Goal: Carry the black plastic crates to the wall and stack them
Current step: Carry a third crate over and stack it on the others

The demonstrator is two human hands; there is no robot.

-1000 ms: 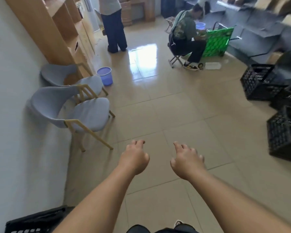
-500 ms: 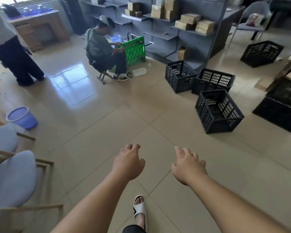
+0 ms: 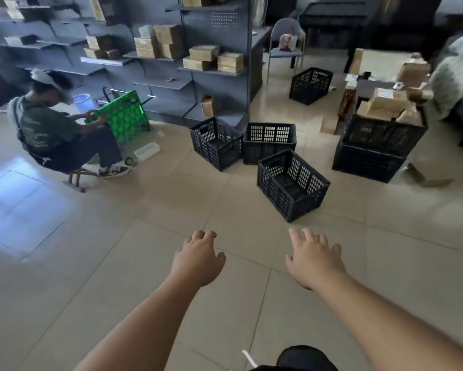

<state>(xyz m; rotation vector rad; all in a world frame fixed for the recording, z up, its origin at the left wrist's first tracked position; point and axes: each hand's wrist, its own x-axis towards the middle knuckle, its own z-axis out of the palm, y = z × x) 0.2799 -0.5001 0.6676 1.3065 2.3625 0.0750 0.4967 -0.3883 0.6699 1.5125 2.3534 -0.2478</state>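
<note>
Three empty black plastic crates stand together on the tiled floor ahead: the nearest crate [image 3: 292, 184], a middle crate [image 3: 269, 141] and a left crate [image 3: 216, 142]. Another lone crate [image 3: 310, 85] sits farther back. At the right, a stack of two crates [image 3: 372, 153] holds cardboard boxes. My left hand [image 3: 198, 259] and my right hand [image 3: 314, 257] reach forward, palms down, fingers apart, holding nothing. Both are short of the nearest crate.
A seated person [image 3: 61, 135] handles a green crate [image 3: 124, 115] at the left. Grey shelving [image 3: 171, 62] with cardboard boxes lines the back. A grey chair [image 3: 286, 46] and a table with boxes [image 3: 385, 76] stand at the back right.
My view has swung right, away from the wall and chairs, and I have moved closer to the crates. Both hands stay extended and empty, fingers spreading slightly.
</note>
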